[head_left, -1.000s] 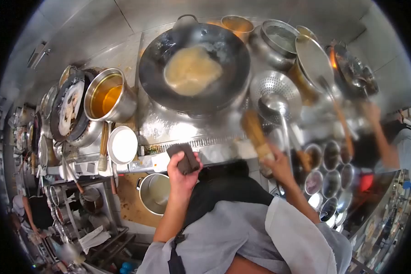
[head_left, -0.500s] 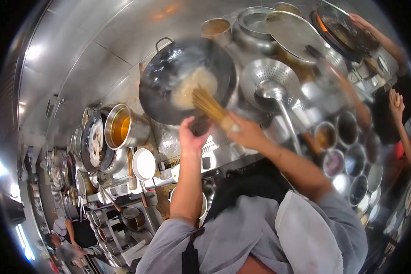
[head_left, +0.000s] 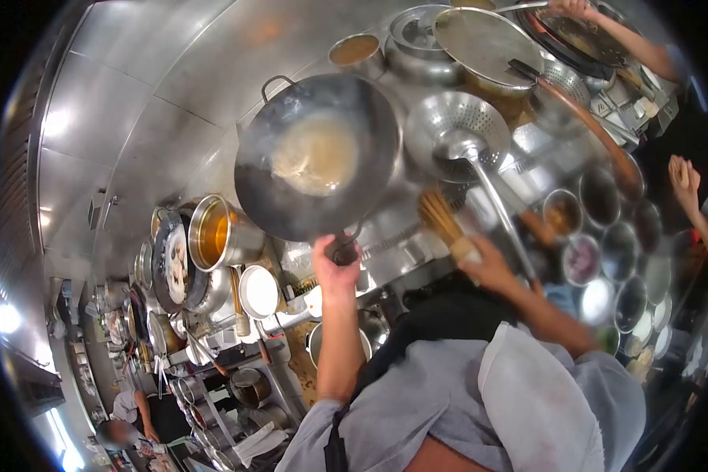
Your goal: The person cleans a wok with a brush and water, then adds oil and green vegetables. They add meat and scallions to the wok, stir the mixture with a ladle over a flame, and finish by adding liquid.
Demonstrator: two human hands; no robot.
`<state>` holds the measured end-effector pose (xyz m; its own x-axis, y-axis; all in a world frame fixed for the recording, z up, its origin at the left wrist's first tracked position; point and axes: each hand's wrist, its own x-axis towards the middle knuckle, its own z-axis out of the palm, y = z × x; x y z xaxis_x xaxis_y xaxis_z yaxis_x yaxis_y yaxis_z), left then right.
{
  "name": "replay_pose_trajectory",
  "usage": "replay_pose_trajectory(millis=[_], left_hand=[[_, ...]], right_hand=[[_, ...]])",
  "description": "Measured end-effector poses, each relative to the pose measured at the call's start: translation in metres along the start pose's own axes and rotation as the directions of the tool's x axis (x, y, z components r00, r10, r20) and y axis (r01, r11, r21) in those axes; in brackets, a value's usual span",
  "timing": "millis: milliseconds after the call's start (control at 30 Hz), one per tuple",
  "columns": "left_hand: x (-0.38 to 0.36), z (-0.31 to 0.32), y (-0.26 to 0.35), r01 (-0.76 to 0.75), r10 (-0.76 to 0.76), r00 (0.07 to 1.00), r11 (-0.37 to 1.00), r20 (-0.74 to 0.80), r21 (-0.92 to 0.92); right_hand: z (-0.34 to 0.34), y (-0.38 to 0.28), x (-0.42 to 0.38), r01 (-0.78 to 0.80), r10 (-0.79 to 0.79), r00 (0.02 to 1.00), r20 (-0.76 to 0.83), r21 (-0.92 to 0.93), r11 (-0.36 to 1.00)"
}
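Note:
My left hand (head_left: 337, 267) is closed at the near edge of a large dark wok (head_left: 259, 189), around a dark grip at the wok's near handle. Cloudy, pale brown liquid (head_left: 318, 157) lies in the wok's bottom, and the wok's far loop handle (head_left: 278, 85) points away from me. To the right, clear of the wok, my right hand (head_left: 492, 269) grips a bamboo wok brush (head_left: 440, 219) by its bound end. Its bristles point up and left. Beyond the brush, a ladle (head_left: 480, 169) rests in a perforated strainer (head_left: 425, 141).
A pot of orange liquid (head_left: 232, 244) and a white bowl (head_left: 259, 291) stand at left. Metal containers (head_left: 630, 305) crowd the right. Behind them are a wide round pan (head_left: 480, 47) and a pot (head_left: 355, 52). Another person's hand (head_left: 574, 8) is beside a second wok (head_left: 586, 43).
The brush has left the wok, moving right and toward me with my right hand. The liquid shows more openly in the wok. My left hand stays at the wok's near edge.

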<state>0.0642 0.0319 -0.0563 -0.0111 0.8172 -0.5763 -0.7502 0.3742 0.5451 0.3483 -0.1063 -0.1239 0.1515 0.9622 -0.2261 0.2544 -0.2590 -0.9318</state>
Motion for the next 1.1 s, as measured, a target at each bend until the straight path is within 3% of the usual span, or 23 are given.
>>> replay_pose_trajectory(millis=[167, 267, 300, 367, 433, 500, 533, 600, 700, 767, 833, 900, 967, 1033, 1067, 1100], left_hand=[[-0.013, -0.009, 0.044, 0.012, 0.003, 0.99, 0.994, -0.138, 0.108], [-0.028, -0.008, 0.059, -0.088, 0.134, 0.975, 0.966, -0.177, 0.245], [-0.031, -0.007, 0.064, -0.136, 0.178, 0.977, 0.946, -0.119, 0.295], [-0.035, -0.004, 0.072, -0.181, 0.239, 0.966, 0.894, -0.094, 0.41], [-0.031, -0.002, 0.079, -0.281, 0.321, 0.947, 0.836, -0.005, 0.472], [-0.04, 0.014, 0.076, -0.372, 0.435, 0.9, 0.727, 0.031, 0.577], [-0.049, 0.025, 0.07, -0.366, 0.433, 0.901, 0.73, 0.025, 0.576], [-0.065, 0.045, 0.048, -0.559, 0.611, 0.771, 0.514, 0.179, 0.651], [-0.076, 0.026, 0.006, -0.596, 0.716, 0.652, 0.282, 0.248, 0.752], [-0.082, 0.016, -0.029, -0.684, 0.818, 0.506, 0.187, 0.273, 0.705], [-0.09, 0.014, -0.034, -0.651, 0.815, 0.524, 0.195, 0.249, 0.733], [-0.082, 0.006, -0.017, -0.537, 0.708, 0.698, 0.423, 0.103, 0.73], [-0.064, 0.014, 0.005, -0.586, 0.626, 0.769, 0.609, 0.131, 0.534], [-0.052, 0.019, 0.025, -0.394, 0.445, 0.896, 0.784, 0.008, 0.479], [-0.032, 0.004, 0.038, -0.236, 0.286, 0.957, 0.867, -0.05, 0.439], [-0.025, 0.0, 0.04, -0.237, 0.281, 0.959, 0.869, -0.039, 0.434]], right_hand=[[-0.023, -0.042, -0.006, 0.067, -0.052, 0.995, -0.083, 0.181, 0.981], [-0.038, -0.08, -0.007, 0.089, -0.086, 0.996, -0.024, 0.237, 0.967], [-0.035, -0.084, -0.003, 0.085, -0.08, 0.996, -0.031, 0.241, 0.967], [-0.03, -0.091, 0.009, 0.293, -0.298, 0.954, 0.006, 0.176, 0.94], [-0.015, -0.109, 0.037, 0.297, -0.316, 0.94, 0.128, 0.147, 0.943], [0.02, -0.126, 0.081, 0.431, -0.439, 0.891, 0.118, 0.085, 0.898], [0.043, -0.131, 0.102, 0.411, -0.419, 0.895, 0.151, 0.085, 0.908], [0.076, -0.133, 0.118, 0.394, -0.402, 0.896, 0.188, 0.08, 0.916], [0.099, -0.132, 0.098, 0.456, -0.445, 0.875, 0.19, -0.014, 0.89], [0.082, -0.134, 0.078, 0.429, -0.406, 0.882, 0.237, -0.052, 0.902], [0.079, -0.135, 0.079, 0.4, -0.367, 0.889, 0.275, -0.075, 0.913], [0.081, -0.139, 0.096, 0.429, -0.398, 0.867, 0.299, -0.043, 0.902], [0.071, -0.155, 0.104, 0.373, -0.335, 0.88, 0.337, -0.053, 0.926], [0.06, -0.168, 0.103, 0.361, -0.346, 0.897, 0.276, -0.006, 0.933], [0.051, -0.168, 0.092, 0.347, -0.36, 0.899, 0.249, 0.096, 0.933], [0.042, -0.162, 0.082, 0.352, -0.363, 0.9, 0.241, 0.087, 0.932]])
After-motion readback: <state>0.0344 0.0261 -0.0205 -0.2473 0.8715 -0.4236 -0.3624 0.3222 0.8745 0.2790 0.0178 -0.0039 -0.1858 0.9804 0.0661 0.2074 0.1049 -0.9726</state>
